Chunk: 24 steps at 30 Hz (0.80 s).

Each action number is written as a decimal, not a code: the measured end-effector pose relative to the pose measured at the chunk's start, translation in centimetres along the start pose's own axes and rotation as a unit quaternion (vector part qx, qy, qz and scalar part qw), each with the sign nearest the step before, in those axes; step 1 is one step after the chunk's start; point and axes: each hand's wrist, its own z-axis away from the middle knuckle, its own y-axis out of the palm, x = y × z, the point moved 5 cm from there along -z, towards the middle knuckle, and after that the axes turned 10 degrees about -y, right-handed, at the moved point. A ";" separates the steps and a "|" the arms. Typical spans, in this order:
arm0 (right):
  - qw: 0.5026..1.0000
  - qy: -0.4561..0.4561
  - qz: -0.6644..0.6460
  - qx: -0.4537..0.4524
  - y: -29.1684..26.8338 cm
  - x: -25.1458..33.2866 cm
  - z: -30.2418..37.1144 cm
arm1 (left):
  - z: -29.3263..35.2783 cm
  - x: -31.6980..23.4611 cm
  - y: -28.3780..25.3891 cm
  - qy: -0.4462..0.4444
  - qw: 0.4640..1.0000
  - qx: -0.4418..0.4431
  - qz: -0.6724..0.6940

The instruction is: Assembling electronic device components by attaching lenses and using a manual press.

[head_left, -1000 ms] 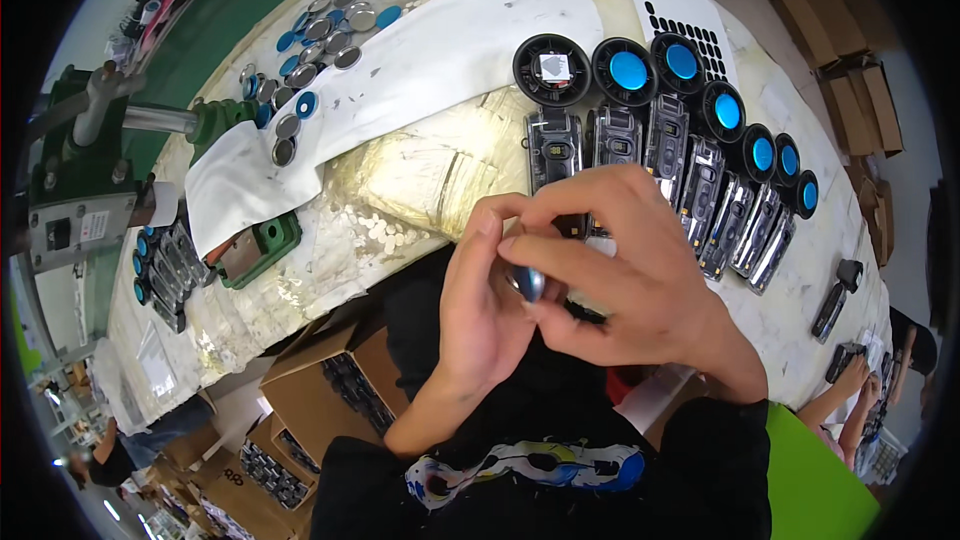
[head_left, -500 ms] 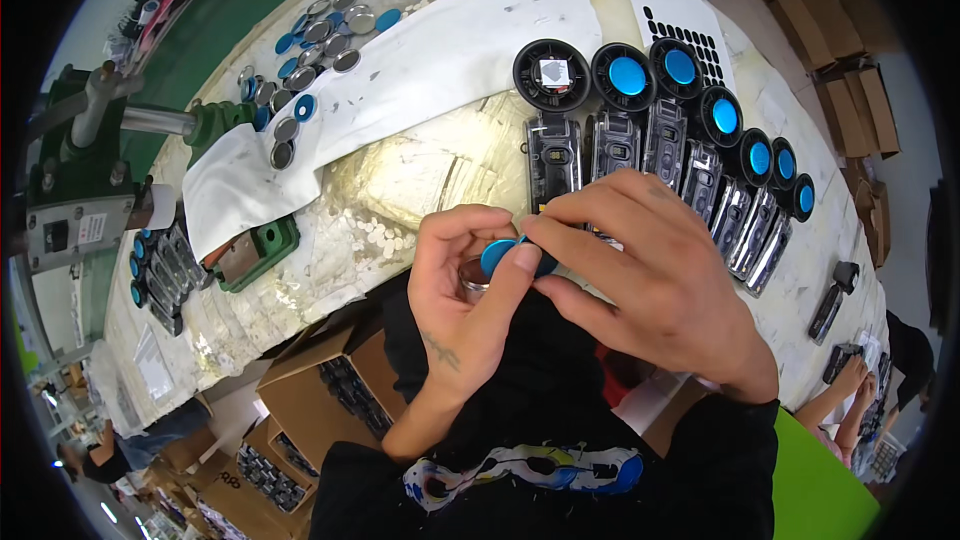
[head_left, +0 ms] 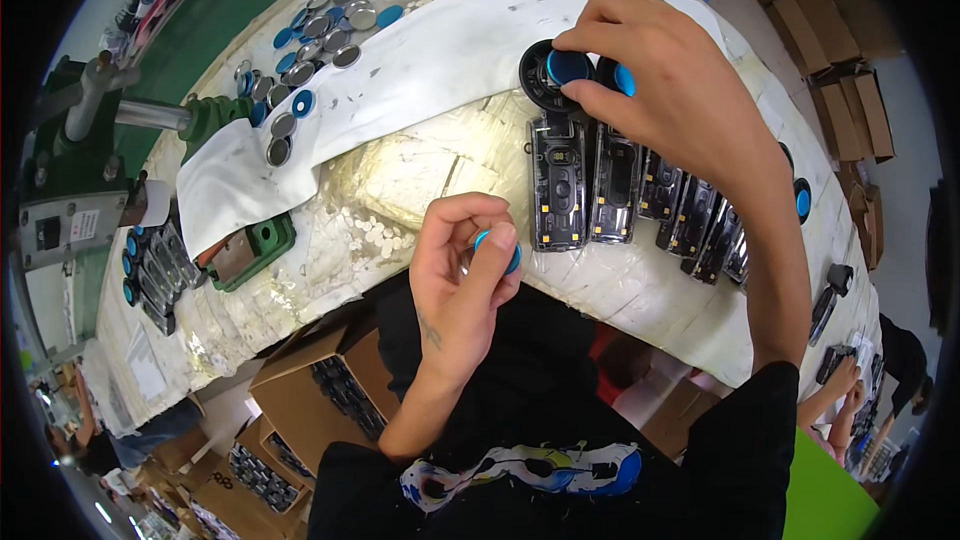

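My left hand (head_left: 456, 292) is closed around at least one blue disc (head_left: 514, 261) near the front edge of the table. Most of what it holds is hidden by the thumb and fingers. Farther off, my right hand (head_left: 672, 90) pinches another blue disc (head_left: 569, 65) between thumb and fingers. That disc is at the round black head (head_left: 532, 89) of the leftmost device, whose clear and black body (head_left: 558, 185) lies toward me. Whether it is seated in the head cannot be told. My right hand and forearm cover much of the neighbouring devices.
A green hand press (head_left: 215, 120) stands at the left. Loose silver and blue discs (head_left: 318, 28) are scattered beyond a white cloth (head_left: 440, 65). More devices (head_left: 160, 270) lie by the press. A cardboard box (head_left: 310, 390) sits below the table edge. Another person's hands (head_left: 845, 380) show at far right.
My right hand has left my left hand and moved away from me with a blue disc, reaching the leftmost device's head. My left hand stays in nearly the same place.
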 end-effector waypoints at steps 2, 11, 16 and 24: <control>1.000 0.001 -0.007 0.020 0.2 -0.1 -0.2 | -0.1 0.1 -0.1 -0.005 1.000 -0.005 0.003; 0.998 0.013 -0.012 0.056 0.4 0.1 -0.7 | -0.6 0.7 -0.1 -0.040 0.999 0.032 0.008; 0.998 0.001 0.004 0.067 0.7 0.4 -0.9 | -0.7 1.1 0.6 -0.054 0.998 0.035 -0.014; 0.998 0.005 0.012 0.061 0.8 0.5 -0.7 | -1.1 1.8 0.5 -0.066 0.997 0.048 -0.004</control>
